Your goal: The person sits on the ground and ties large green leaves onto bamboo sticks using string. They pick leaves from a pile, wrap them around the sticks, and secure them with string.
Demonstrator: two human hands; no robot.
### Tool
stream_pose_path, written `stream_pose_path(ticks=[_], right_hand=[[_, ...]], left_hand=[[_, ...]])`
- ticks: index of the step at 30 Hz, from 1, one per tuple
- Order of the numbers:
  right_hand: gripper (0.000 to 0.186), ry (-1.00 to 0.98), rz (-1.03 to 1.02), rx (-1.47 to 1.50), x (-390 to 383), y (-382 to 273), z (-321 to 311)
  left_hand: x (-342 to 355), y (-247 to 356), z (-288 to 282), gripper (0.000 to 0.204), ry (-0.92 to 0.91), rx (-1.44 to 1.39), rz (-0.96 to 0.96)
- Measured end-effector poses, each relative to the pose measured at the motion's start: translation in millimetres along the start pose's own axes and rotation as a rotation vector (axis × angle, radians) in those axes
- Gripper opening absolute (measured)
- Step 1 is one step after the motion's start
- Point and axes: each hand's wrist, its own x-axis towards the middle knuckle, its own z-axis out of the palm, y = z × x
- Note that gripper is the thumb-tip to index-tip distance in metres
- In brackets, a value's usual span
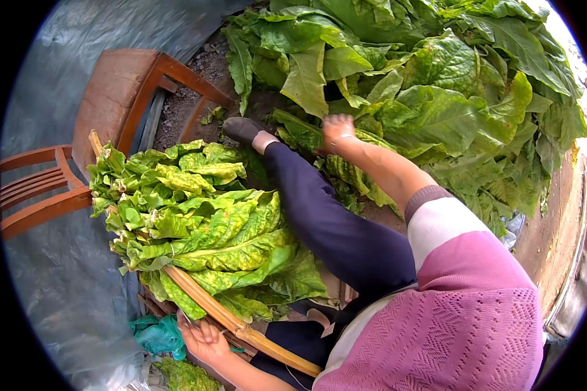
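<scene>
My left hand (pixel 205 340) is curled beside the near part of a split wooden stick (pixel 209 301), with a thin strand or pin at its fingers too small to make out. The stick slants from my lap into a bunch of broad yellow-green leaves (pixel 222 244), like tobacco leaves, packed along it. A thin thread shows near the stick. My right hand (pixel 338 132) reaches out to the edge of a large leaf pile (pixel 437 117). Its fingers are blurred, and whether they grip a leaf cannot be seen.
A wooden chair (pixel 114 98) with a brown seat stands at the left, against bluish plastic sheeting (pixel 65 287). My stretched leg (pixel 332 221) lies between the bunch and the pile. A teal plastic bag (pixel 158 335) and a loose leaf (pixel 186 375) lie at lower left.
</scene>
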Motion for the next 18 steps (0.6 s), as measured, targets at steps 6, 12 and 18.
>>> stream_pose_path(ticks=[6,12,18], right_hand=[[0.05,0.173,-0.133,-0.15,4.6,51.3,64.7],[0.035,0.252,-0.179,0.154,-70.2,80.4,-43.4],[0.06,0.104,-0.327,0.832,-166.0,163.9,-128.7]], left_hand=[[-56.8,-11.9,54.1,0.043,-0.285,-0.111,-0.205],[-52.9,-56.2,108.1,0.041,-0.235,-0.216,-0.406],[-45.3,-110.1,149.8,0.032,-0.443,-0.064,-0.705]])
